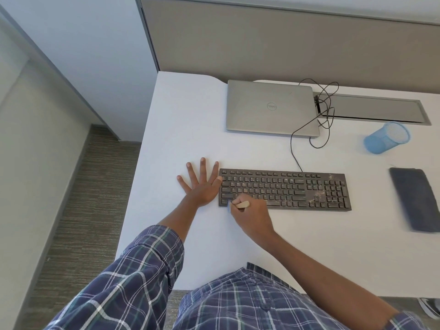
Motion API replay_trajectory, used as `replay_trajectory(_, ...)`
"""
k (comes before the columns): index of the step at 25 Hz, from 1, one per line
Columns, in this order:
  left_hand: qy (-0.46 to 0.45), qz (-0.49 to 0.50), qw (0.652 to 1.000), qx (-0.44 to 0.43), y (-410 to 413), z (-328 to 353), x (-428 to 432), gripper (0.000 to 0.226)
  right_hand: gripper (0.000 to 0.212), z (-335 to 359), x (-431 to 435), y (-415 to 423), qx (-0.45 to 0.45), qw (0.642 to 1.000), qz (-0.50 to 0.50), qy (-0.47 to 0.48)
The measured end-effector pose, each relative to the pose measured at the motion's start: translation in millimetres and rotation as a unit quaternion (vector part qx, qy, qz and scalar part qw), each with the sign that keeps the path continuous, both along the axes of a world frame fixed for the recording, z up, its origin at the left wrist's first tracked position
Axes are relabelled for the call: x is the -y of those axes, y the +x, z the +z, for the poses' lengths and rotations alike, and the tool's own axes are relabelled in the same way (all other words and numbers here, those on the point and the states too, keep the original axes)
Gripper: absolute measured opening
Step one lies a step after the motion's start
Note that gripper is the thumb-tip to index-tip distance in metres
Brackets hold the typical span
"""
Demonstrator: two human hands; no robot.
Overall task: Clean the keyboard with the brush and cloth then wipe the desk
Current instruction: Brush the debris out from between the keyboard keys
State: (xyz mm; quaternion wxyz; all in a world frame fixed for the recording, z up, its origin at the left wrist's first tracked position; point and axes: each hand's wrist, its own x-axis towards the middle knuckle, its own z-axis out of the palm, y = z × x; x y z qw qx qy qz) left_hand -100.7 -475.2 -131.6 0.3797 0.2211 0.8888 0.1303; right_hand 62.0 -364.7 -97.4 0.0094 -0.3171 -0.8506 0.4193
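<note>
On desk [190,115], black keyboard [285,189] w/ pale crumbs [319,194] on R-side keys.

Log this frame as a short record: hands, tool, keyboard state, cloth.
left hand: flat on desk, fingers spread, thumb against left end of keyboard
right hand: holds brush at keyboard's lower-left keys
keyboard: debris visible on right side, around numpad
cloth: dark, lying on desk right of keyboard, untouched
other: closed laptop behind keyboard

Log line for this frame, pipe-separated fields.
phase: brushing | left hand: flat on desk | right hand: grips brush, lower-left of keyboard | cloth: lying far right
</note>
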Motion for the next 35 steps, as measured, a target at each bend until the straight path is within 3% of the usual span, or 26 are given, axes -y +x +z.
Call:
replay_trajectory(4,0.001,0.000,1.000,-0.003,0,-1,2,0.058,0.017,10,-5,-6,-0.014,1.000,-0.006,-0.015)
replay_trajectory(7,-0.001,-0.001,1.000,-0.005,0,0,1,0.058,0.016,13,-6,-24,-0.025,0.999,-0.019,0.028)
replay_trajectory(14,0.000,0.003,1.000,0.003,0,2,1,0.059,0.017,-8,9,9,-0.048,0.995,0.067,0.057)
replay_trajectory(23,0.001,0.001,1.000,0.001,-1,-1,2,0.059,0.022,13,-13,-22,-0.038,0.998,-0.024,0.045)
replay_trajectory(31,0.005,0.005,1.000,0.001,-1,-1,1,0.059,0.037,5,-4,7,0.019,1.000,-0.003,0.023)
replay_trajectory(35,0.004,0.002,1.000,-0.001,0,-1,1,0.059,0.022,15,-13,-5,0.005,0.999,-0.036,0.005)
